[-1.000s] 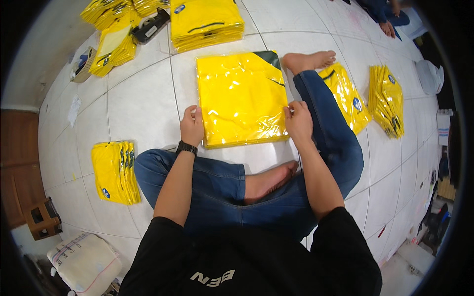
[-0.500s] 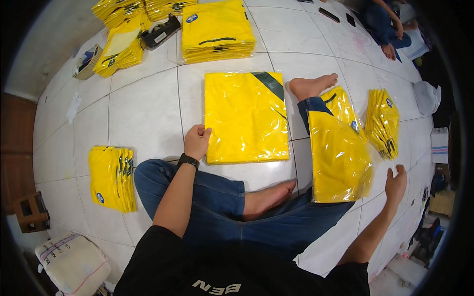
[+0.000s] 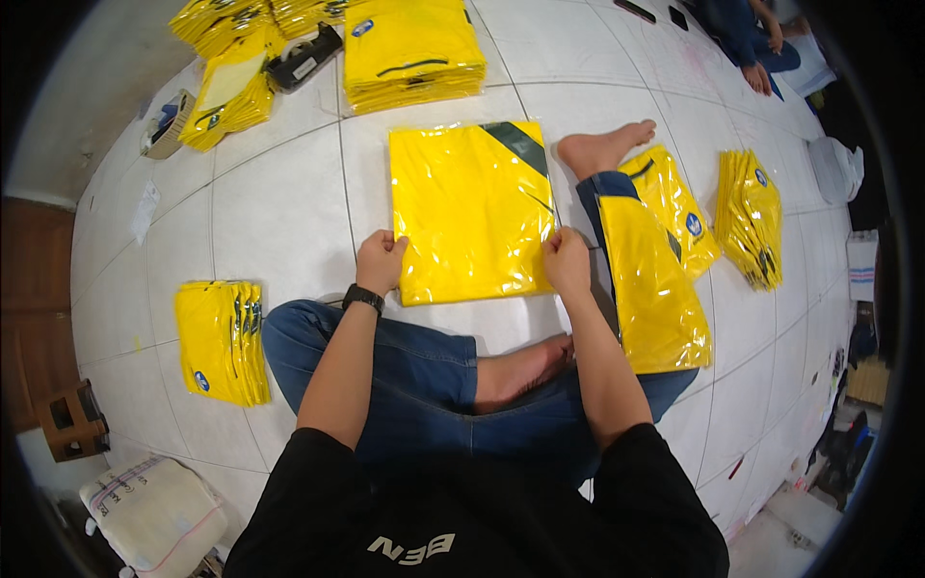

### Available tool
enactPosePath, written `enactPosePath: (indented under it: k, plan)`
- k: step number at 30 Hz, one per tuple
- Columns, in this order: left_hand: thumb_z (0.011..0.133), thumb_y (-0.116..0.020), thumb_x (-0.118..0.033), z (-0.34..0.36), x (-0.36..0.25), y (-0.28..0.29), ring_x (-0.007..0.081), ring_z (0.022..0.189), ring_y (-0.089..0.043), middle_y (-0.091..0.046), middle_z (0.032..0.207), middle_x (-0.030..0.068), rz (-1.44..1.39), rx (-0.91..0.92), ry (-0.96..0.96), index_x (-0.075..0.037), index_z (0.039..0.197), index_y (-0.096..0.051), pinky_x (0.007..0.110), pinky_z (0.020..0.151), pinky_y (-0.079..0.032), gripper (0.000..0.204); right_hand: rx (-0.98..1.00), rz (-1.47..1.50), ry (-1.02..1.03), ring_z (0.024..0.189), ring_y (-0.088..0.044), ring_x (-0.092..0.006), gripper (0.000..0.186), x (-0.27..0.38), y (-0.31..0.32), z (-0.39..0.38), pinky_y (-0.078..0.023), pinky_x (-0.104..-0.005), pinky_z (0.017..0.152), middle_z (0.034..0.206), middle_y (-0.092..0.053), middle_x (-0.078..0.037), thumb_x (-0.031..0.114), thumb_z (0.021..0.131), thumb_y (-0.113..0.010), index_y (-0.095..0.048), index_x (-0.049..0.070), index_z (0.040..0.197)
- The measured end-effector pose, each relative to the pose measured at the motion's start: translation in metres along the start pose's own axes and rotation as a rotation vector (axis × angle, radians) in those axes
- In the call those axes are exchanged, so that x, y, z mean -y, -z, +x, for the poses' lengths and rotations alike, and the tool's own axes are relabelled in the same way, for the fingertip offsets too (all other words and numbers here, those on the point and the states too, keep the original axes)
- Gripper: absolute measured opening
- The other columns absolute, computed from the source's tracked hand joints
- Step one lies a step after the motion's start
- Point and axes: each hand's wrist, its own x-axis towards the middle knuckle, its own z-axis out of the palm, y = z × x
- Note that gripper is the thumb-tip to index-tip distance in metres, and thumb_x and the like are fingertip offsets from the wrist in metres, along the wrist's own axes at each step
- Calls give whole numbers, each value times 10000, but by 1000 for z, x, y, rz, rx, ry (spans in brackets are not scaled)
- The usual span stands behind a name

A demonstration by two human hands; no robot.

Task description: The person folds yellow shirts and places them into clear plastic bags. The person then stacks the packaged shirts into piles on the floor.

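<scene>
In front of me on the tiles lies a folded yellow garment in clear plastic (image 3: pixel 470 212), with a dark green corner at its upper right. My left hand (image 3: pixel 383 262), with a black watch at the wrist, pinches its left edge. Opposite it, my right hand (image 3: pixel 567 262) is closed on the right edge. Across my right leg rests another bagged yellow garment (image 3: pixel 655 289), partly over a further packet (image 3: pixel 665 188) that has a blue badge. Whether the garment between my hands is a single packet or several stacked cannot be told.
Bagged yellow garments are piled at left (image 3: pixel 222 342), right (image 3: pixel 750 217) and far middle (image 3: pixel 414 58). A black tape dispenser (image 3: pixel 306 60) stands beside more piles at the far left, near a basket (image 3: pixel 169 125). A white sack (image 3: pixel 154 511) sits low left. Another person (image 3: pixel 747 39) sits far right.
My right hand has come in from the far right to the garment's right edge and closed on it. My left hand keeps its hold. The garment on my leg has settled flatter.
</scene>
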Motion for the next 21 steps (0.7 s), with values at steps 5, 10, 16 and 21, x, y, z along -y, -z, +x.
enactPosePath:
  k: [5, 10, 16, 21]
  plan:
    - [956, -703, -194, -10, -14, 1, 193, 735, -698, -741, 847, 140, 49, 12, -4, 45, 1010, -682, 319, 670, -531, 246, 9, 74, -15, 943, -665, -432, 201, -15, 4, 1, -521, -482, 842, 938, -696, -211, 182, 896, -686, -648, -6, 958]
    - [947, -710, -215, -17, -13, 7, 205, 715, -687, -732, 831, 126, 103, 16, 8, 33, 970, -685, 334, 671, -529, 249, 94, 179, -59, 882, -682, -388, 173, -5, 15, -6, -523, -452, 809, 899, -704, -183, 132, 856, -714, -641, 0, 940]
    - [951, -697, -257, -20, -18, 2, 250, 745, -690, -723, 836, 151, 313, 63, -106, 25, 973, -687, 384, 692, -531, 283, 239, 340, -53, 787, -679, -245, 260, -47, 10, 7, -538, -346, 747, 908, -719, -150, 84, 786, -783, -660, -18, 991]
    - [943, -709, -205, -21, 9, -5, 264, 723, -696, -714, 824, 172, 125, -110, -151, -9, 1187, -626, 388, 682, -537, 324, 147, 349, -154, 733, -674, -239, 313, -21, 11, -2, -537, -368, 682, 813, -679, -128, 23, 809, -764, -593, 13, 1071]
